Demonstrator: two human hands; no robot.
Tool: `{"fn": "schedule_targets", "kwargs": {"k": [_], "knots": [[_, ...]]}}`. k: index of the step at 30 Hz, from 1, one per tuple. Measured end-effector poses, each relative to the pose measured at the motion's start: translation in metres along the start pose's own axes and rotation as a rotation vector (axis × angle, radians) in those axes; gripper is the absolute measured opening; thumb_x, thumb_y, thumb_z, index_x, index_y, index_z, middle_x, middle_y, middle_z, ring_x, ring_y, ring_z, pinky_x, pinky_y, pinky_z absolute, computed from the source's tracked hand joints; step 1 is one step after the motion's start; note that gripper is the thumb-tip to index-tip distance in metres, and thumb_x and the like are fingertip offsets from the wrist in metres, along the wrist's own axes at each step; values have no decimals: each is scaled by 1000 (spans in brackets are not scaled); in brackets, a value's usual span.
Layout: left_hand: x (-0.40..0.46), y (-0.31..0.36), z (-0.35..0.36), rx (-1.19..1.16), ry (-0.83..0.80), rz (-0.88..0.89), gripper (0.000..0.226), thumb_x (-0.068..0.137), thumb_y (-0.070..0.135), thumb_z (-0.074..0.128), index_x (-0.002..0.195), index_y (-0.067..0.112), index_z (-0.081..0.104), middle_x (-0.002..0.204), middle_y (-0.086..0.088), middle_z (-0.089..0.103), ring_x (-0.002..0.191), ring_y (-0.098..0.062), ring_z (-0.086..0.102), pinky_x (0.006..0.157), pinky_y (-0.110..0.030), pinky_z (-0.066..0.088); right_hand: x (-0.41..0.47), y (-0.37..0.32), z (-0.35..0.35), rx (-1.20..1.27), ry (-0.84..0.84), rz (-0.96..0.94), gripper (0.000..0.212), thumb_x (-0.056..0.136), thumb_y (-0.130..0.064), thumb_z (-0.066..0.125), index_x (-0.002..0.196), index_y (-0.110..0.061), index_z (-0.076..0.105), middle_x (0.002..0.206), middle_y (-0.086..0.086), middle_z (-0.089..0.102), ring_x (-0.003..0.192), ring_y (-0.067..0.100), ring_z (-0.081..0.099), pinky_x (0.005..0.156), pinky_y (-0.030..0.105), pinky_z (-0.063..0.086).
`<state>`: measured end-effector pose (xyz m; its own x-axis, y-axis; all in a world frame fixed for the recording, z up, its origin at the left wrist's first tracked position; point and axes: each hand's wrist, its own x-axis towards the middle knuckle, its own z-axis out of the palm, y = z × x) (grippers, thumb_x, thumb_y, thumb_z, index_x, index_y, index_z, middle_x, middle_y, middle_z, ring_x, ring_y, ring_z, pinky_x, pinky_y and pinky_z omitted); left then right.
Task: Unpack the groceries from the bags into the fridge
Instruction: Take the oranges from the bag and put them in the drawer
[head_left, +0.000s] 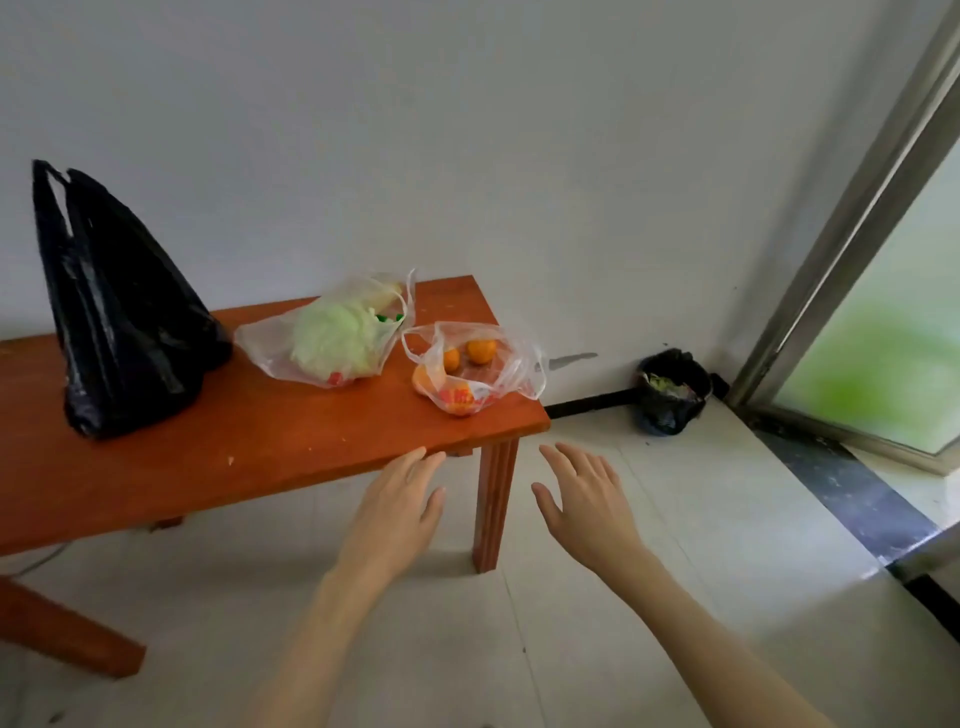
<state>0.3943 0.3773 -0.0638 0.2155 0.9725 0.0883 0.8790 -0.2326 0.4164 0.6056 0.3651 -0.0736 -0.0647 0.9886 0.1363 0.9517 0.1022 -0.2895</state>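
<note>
Two bare forearms enter from the lower edge. The left hand (397, 506) is spread flat, palm down, fingers loose and holding nothing; its fingertips reach the near edge of the wooden table (218, 457), though whether they touch it cannot be told. The right hand (584, 501) is likewise open and empty, held over the tiled floor (649, 597) just beyond the table's corner leg.

On the tabletop stand three bags. A black bag (117, 322), tall and closed at the top, sits at the left; its contents are hidden. In the middle lies a clear bag (332, 338) holding a pale green cabbage (335, 338), with a little more produce behind it that cannot be made out. Nearest the right corner lies the orange bag (467, 369), a clear sack with its mouth slack and several oranges inside. A small lined bin (672, 392) stands on the floor in the corner by the window frame (852, 249).

The fridge is not in view. Judged from the layout, the step in hand is the approach to the bags, all still packed. The next move probably calls for gathering the handles of the nearest bag, closing its slack mouth so the oranges cannot roll out.
</note>
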Motion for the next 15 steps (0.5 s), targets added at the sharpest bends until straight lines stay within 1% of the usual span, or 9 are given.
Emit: {"fn": "schedule_targets", "kwargs": {"k": [4, 8, 11, 15], "knots": [[66, -17, 0, 34, -31, -20, 47, 97, 33, 38, 143, 24, 31, 151, 2, 27, 139, -12, 22, 114, -30, 20, 70, 14, 9, -4, -36, 13, 49, 95, -38, 43, 140, -20, 36, 145, 0, 40, 134, 19, 35, 113, 37, 23], [117, -31, 4, 59, -30, 4, 45, 98, 34, 36, 142, 24, 31, 150, 2, 29, 138, -12, 24, 111, -26, 20, 123, 25, 23, 10, -78, 22, 50, 95, -39, 42, 141, -21, 34, 145, 0, 39, 133, 20, 35, 111, 34, 23], [149, -40, 12, 64, -46, 17, 45, 98, 33, 37, 141, 23, 33, 147, 2, 32, 136, -11, 28, 110, -24, 23, 155, 31, 31, 16, -98, 13, 48, 96, -37, 43, 140, -21, 34, 144, -1, 40, 132, 19, 36, 110, 32, 24], [202, -58, 27, 46, -63, 56, 44, 97, 32, 40, 139, 24, 36, 144, 3, 37, 132, -10, 34, 107, -24, 28, 200, 37, 44, 58, -141, 41, 47, 96, -34, 41, 140, -20, 34, 147, 2, 36, 134, 21, 33, 111, 33, 22]]}}
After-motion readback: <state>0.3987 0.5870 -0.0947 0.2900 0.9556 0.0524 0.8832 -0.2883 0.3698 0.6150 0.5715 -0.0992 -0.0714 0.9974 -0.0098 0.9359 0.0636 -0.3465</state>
